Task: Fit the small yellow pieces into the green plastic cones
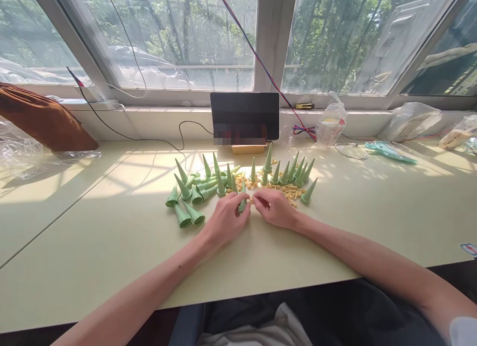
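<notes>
My left hand (229, 214) is closed around a green plastic cone-shaped spike (243, 192), its tip pointing up and away from me. Close beside it, my right hand (278, 207) pinches a small yellow peg-like piece (251, 200) by its fingertips, near the spike's side. Just beyond the hands lie many loose yellow pieces (292, 191) in a heap. Upright green spikes (268, 160) stand around the heap, several to the right and some to the left. Other green spikes (182, 214) lie on their sides left of my left hand, their open ends showing.
A dark tablet (245, 115) leans on a small cardboard stand (249, 149) at the back. Along the window ledge are a bagged cup (331, 125), a yellow cutter (304, 106) and plastic bags (412, 120). A brown bag (40, 117) sits at the far left; a black cable (130, 137) crosses the table.
</notes>
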The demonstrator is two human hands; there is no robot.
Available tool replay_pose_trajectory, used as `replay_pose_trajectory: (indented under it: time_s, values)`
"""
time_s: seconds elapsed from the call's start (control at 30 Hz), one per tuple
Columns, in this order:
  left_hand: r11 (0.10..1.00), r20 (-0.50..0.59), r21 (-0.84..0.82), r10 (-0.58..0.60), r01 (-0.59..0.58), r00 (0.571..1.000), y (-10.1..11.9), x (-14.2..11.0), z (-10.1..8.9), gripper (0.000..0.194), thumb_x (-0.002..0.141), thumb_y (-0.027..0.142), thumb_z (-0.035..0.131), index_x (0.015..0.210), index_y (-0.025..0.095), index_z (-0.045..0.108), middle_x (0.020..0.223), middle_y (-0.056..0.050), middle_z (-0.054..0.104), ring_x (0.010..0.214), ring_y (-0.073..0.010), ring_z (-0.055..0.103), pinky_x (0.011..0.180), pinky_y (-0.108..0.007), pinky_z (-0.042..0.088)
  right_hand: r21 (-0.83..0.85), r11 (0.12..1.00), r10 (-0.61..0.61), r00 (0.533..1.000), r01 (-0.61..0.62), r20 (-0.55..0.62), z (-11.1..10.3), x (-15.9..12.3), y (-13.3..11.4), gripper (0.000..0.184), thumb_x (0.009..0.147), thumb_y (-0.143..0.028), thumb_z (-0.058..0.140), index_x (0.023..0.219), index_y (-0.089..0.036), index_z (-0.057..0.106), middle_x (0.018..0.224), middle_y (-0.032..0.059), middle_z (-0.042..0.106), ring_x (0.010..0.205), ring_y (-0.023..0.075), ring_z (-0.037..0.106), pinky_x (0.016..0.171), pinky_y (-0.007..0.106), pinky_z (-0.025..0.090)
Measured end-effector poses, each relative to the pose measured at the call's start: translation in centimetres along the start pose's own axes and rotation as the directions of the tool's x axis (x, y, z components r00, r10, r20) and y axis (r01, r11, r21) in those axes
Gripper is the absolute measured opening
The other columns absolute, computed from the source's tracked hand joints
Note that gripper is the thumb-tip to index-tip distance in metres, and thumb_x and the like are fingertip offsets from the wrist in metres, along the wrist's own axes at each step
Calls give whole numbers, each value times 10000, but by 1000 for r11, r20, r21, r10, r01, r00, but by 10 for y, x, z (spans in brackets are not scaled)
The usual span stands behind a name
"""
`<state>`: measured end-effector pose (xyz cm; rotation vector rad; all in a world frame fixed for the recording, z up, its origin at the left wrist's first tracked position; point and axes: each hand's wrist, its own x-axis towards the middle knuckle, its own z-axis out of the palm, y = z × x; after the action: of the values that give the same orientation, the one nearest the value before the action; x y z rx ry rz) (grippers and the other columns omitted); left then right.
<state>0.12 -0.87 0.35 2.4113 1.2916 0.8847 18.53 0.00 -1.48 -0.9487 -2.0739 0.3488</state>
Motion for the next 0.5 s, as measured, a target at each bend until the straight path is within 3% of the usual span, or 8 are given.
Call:
replay_pose_trajectory:
  time_s: [0.5]
  values:
    - [999, -89, -34, -24, 21, 996, -1, 0, -2, 227, 915, 287, 504, 1042, 198, 671, 705, 10, 547, 551, -110, 454, 608, -251, 414, -5, 1000, 13, 991, -14, -133, 1, 0, -1, 148, 876, -168, 466, 810, -176, 598, 624, -10, 537, 529, 106, 446, 542, 232, 372]
